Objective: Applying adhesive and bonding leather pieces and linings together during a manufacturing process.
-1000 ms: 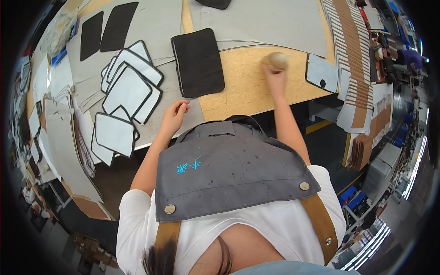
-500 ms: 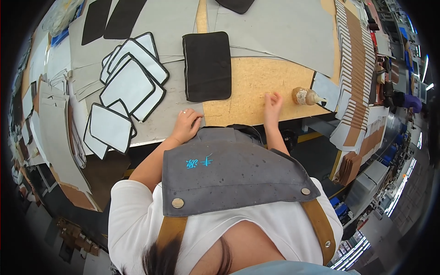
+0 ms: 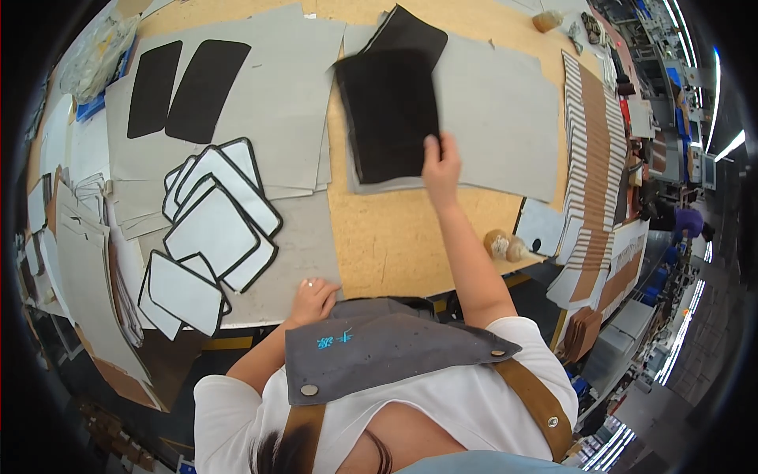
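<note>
My right hand (image 3: 441,167) pinches the right edge of a black rectangular panel (image 3: 391,114). The panel is slightly blurred and overlaps a second black panel (image 3: 410,38) behind it, above the grey sheets. My left hand (image 3: 316,300) rests at the table's near edge, fingers loosely bent and holding nothing. Beyond that hand lies a loose, fanned pile of white panels with black borders (image 3: 212,225). Two more black panels (image 3: 207,91) lie side by side at the far left.
Large grey sheets (image 3: 505,118) cover much of the tan tabletop (image 3: 387,253). A bottle with amber contents (image 3: 499,245) lies near the right front edge, and another amber container (image 3: 546,21) is at the back. Brown and white strips (image 3: 588,158) line the right side; grey boards (image 3: 83,261) stand at left.
My right hand has reached forward and taken hold of the black panel, which has moved away from me and slightly right. My left hand stays at the table edge. The view has shifted.
</note>
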A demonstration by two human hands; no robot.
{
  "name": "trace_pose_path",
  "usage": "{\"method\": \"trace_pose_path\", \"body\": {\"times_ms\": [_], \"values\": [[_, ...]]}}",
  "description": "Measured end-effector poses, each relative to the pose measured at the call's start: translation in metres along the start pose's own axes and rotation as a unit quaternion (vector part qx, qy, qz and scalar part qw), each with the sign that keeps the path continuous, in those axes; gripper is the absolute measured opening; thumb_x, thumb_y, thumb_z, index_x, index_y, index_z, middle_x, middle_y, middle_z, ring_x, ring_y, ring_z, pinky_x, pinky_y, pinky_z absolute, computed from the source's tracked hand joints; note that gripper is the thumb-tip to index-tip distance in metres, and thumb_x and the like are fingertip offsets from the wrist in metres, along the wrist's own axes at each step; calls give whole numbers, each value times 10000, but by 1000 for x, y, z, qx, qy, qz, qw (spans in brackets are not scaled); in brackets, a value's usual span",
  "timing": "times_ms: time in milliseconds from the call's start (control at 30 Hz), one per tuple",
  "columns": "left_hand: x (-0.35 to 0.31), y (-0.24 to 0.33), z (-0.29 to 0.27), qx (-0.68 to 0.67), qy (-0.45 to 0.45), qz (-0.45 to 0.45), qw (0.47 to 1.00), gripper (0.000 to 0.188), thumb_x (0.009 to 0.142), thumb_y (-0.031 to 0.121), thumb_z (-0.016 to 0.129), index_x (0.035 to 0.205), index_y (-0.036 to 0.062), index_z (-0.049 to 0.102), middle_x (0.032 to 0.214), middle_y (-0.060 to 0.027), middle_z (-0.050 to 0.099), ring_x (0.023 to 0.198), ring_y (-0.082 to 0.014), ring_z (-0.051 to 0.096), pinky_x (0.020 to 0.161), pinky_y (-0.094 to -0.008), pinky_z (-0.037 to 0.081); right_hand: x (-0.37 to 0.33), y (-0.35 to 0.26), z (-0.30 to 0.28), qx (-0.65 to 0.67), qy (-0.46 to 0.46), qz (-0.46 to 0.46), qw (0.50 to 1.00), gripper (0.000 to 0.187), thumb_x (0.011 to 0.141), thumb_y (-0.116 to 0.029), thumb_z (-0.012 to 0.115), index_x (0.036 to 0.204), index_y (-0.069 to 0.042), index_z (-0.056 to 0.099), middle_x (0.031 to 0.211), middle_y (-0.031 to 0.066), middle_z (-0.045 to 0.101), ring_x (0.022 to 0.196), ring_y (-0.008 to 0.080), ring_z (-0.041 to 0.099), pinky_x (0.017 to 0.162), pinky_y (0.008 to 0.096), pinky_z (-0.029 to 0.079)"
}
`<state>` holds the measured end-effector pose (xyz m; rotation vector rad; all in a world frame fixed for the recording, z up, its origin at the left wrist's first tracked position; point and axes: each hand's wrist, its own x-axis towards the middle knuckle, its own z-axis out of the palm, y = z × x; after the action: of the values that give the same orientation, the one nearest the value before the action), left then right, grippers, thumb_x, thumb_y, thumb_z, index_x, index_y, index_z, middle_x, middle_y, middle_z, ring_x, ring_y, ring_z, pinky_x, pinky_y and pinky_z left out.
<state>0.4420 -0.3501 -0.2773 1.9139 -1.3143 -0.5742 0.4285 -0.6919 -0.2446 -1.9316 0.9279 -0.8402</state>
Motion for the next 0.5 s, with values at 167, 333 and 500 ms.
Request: {"method": "trace_pose_path", "body": {"times_ms": [167,333,500], "values": [[2,-2,-2,12,-46,0,999,193,746,70,593,937,84,583,758,-55,487,724,-230,494,647,-341,350,112,53,5,226,50,220,948,146,888,-102,490,956,20,531,793,28,537,680,93,437,636,247,390],[0,-6,1,10,-44,-7,999,203,736,65,596,938,87,583,756,-54,481,717,-227,490,647,-337,349,137,85,30,88,50,279,955,202,882,-105,471,1011,40,528,918,106,580,832,167,528,753,297,415],[5,1,-4,21,-51,-10,998,198,742,60,582,938,87,584,748,-53,475,718,-233,484,653,-339,350,145,84,15,-154,25,215,964,295,858,-160,518,1077,38,517,1068,201,564,982,288,549,846,370,424]]}}
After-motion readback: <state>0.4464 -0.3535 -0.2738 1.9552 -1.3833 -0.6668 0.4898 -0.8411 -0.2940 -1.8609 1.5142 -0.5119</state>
